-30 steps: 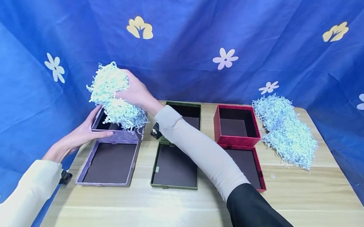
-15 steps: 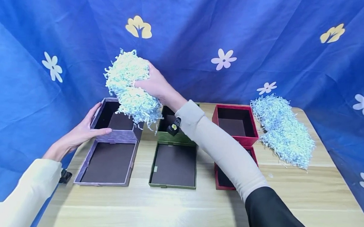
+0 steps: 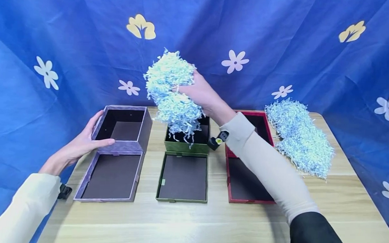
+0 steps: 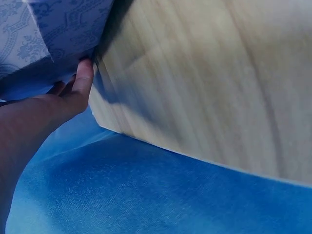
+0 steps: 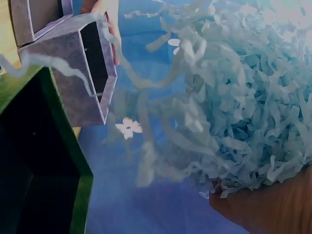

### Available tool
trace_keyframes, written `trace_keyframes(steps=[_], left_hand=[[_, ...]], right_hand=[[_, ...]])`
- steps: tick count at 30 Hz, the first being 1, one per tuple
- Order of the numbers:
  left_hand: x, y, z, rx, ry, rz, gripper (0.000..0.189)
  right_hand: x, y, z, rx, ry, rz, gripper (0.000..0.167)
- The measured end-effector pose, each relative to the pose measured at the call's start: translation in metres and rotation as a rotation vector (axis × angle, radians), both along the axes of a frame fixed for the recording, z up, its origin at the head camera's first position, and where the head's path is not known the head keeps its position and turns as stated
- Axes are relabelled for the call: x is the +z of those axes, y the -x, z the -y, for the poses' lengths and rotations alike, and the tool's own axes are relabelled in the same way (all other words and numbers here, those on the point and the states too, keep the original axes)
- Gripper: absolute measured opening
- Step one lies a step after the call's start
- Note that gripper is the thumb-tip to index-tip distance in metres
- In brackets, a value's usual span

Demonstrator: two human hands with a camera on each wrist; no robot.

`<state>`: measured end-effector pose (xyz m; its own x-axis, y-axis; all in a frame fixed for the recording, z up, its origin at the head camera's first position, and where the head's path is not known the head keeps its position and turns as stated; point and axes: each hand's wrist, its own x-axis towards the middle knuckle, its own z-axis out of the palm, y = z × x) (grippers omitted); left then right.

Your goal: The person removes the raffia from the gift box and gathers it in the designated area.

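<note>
A large clump of pale blue shredded paper [image 3: 178,113] is gripped by my right hand [image 3: 200,91], raised above the rear of the green box [image 3: 187,147]. Loose strands dangle over its opening. In the right wrist view the shredded paper [image 5: 253,97] fills the right side. My left hand [image 3: 79,144] rests at the near left corner of the purple box [image 3: 146,128], thumb along the front wall and straight fingers along the left side. The purple box's dark inside shows no paper. In the left wrist view, fingertips [image 4: 85,68] touch the box's patterned side [image 4: 73,29].
A red box [image 3: 268,124] stands further right, partly hidden by my right arm. Beside it lies more blue shredded paper [image 3: 300,139]. Shallow purple [image 3: 109,177], green [image 3: 183,178] and red [image 3: 248,182] lids lie inside-up before their boxes. A blue curtain [image 3: 198,21] hangs behind the table.
My right hand has carried the shredded paper rightward, from over the purple box to over the green one. The purple box's opening is now uncovered. My left hand stays at the purple box.
</note>
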<state>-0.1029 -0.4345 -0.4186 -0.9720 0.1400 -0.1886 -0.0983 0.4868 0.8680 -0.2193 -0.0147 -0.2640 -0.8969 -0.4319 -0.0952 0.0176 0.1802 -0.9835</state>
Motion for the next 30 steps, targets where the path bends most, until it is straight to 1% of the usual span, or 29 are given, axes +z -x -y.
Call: trace_keyframes(steps=[1,3,8,12,14,17,19,21,23,24,26,30], left_hand=[[0.0,0.001,0.0,-0.005,0.007,-0.004,0.118],[0.001,0.002,0.0,-0.018,0.011,-0.01,0.118],[0.003,0.004,-0.003,-0.031,0.019,-0.017,0.116],[0.003,0.005,-0.005,-0.02,0.022,-0.02,0.113],[0.003,0.004,-0.006,-0.014,0.019,-0.021,0.112],[0.002,0.003,-0.005,-0.006,0.013,-0.022,0.112],[0.002,0.002,-0.004,-0.003,0.01,-0.023,0.112],[0.003,0.001,-0.004,0.0,0.008,-0.025,0.112],[0.003,0.001,-0.005,0.0,0.019,-0.03,0.112],[0.003,0.001,-0.006,-0.001,0.023,-0.032,0.112],[0.004,0.001,-0.006,0.0,0.03,-0.032,0.112],[0.005,0.001,-0.008,0.001,0.023,-0.028,0.113]], right_hand=[[0.0,-0.001,-0.007,0.004,0.027,-0.011,0.088],[-0.001,-0.003,-0.02,0.016,0.113,-0.01,0.079],[0.0,-0.008,-0.057,0.009,0.268,0.058,0.069],[0.002,-0.012,-0.091,-0.032,0.258,0.051,0.07],[0.003,-0.013,-0.109,-0.061,0.236,0.051,0.072],[0.005,-0.016,-0.135,-0.109,0.173,0.048,0.075],[0.008,-0.02,-0.153,-0.178,0.052,0.053,0.081],[0.009,-0.022,-0.17,-0.227,-0.061,0.048,0.088],[0.009,-0.025,-0.188,-0.253,-0.149,0.044,0.093],[0.009,-0.028,-0.196,-0.258,-0.176,0.037,0.094],[0.006,-0.03,-0.212,-0.247,-0.168,0.013,0.087],[0.004,-0.041,-0.247,-0.27,-0.227,0.047,0.085]])
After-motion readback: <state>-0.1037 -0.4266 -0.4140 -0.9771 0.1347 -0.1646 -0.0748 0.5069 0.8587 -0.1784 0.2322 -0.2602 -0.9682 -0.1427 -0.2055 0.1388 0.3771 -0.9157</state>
